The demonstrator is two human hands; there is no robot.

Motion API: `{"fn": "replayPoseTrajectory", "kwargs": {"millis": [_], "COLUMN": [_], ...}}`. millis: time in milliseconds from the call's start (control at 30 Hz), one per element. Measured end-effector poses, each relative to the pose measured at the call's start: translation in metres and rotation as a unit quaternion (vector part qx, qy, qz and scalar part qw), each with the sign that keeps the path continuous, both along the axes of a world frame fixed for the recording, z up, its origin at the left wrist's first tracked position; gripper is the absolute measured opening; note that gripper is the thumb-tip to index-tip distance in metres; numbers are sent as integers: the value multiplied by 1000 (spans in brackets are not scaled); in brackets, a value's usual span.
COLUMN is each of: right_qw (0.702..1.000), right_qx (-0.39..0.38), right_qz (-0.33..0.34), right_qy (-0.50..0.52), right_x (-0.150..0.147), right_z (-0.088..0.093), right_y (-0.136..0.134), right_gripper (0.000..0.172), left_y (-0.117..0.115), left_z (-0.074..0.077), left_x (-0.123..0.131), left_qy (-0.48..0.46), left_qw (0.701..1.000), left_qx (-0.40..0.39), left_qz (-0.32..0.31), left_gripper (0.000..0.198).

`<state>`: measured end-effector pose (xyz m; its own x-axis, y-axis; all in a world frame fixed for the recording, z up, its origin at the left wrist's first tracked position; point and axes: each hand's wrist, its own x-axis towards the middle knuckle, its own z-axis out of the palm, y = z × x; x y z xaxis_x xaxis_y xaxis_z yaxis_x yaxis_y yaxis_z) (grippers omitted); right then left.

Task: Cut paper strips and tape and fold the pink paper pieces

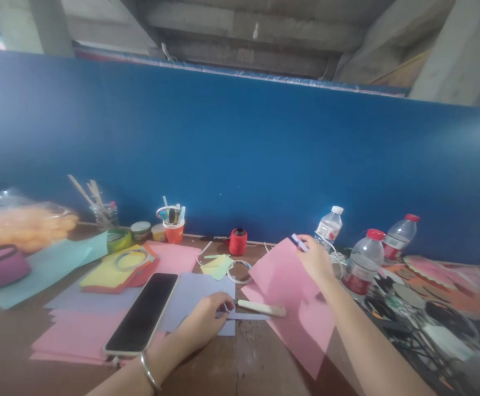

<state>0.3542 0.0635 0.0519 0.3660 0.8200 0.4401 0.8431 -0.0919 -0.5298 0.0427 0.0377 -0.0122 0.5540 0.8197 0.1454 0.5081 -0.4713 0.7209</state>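
Observation:
My left hand (209,318) rests over a lavender paper sheet (186,294), fingers curled around the near end of a narrow lavender paper strip (250,317). Just beyond those fingertips lies a tool with a cream handle (262,308) and a dark thin tip. My right hand (316,258) is raised over the right side, pinching a small lavender piece (300,242), which looks like folded or rolled paper. Below it is pink paper (277,267), its upper part tilted up; whether the right hand also touches it I cannot tell.
A phone (143,313) lies left of my left hand on pink sheets (75,338). Behind are a red spool (238,242), a tape ring (239,271) and a cup of tools (174,231). Bottles (364,261) and a cluttered pile (421,313) stand right. A blue panel (240,148) closes the back.

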Motion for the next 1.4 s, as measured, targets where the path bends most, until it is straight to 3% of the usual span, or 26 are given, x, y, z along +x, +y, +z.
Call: {"fn": "replayPoseTrajectory", "kwargs": {"millis": [133,200,267,367,467,567,667,733,800,833,933,1067,1133,1300,1400], "right_qw": [993,987,986,990,972,928,879,851,839,844,820,847,867,905,893], "right_qx": [112,155,152,71,-62,-185,-236,-272,-294,-293,-350,-329,-298,-234,-268], "right_qz": [-27,10,54,120,220,317,398,433,447,441,444,411,391,323,309], "right_qy": [-17,-35,-42,-4,50,66,115,117,101,84,86,80,86,146,189], "right_x": [-10,-18,-28,-41,-51,-63,-79,-93,-109,-118,-143,-160,-157,-128,-110], "right_z": [47,65,79,93,104,113,117,109,89,75,24,-25,-33,-34,-40], "right_y": [-28,-43,-60,-87,-115,-134,-132,-116,-93,-80,-50,-33,-30,-26,-32], "right_gripper": [34,32,30,32,42,53,58,58,60,61,64,70,66,35,30], "left_y": [1,2,4,6,7,7,7,6,6,6,3,-7,-14,-27,-21], "left_z": [5,12,24,46,67,83,96,103,109,112,117,116,113,95,78], "left_x": [1,-1,-5,-16,-31,-45,-57,-63,-68,-70,-74,-73,-71,-64,-55], "left_qy": [3,8,11,8,7,7,8,6,-16,-33,-76,-84,-76,-61,12], "left_qw": [1000,1000,999,999,998,998,997,995,993,992,988,992,995,985,990], "left_qx": [3,7,12,22,26,28,41,50,57,59,58,29,-10,-133,-88], "left_qz": [8,19,30,44,53,54,65,81,100,109,123,94,57,-93,-106], "left_gripper": [26,26,25,24,24,23,22,21,21,21,22,21,22,33,39]}}
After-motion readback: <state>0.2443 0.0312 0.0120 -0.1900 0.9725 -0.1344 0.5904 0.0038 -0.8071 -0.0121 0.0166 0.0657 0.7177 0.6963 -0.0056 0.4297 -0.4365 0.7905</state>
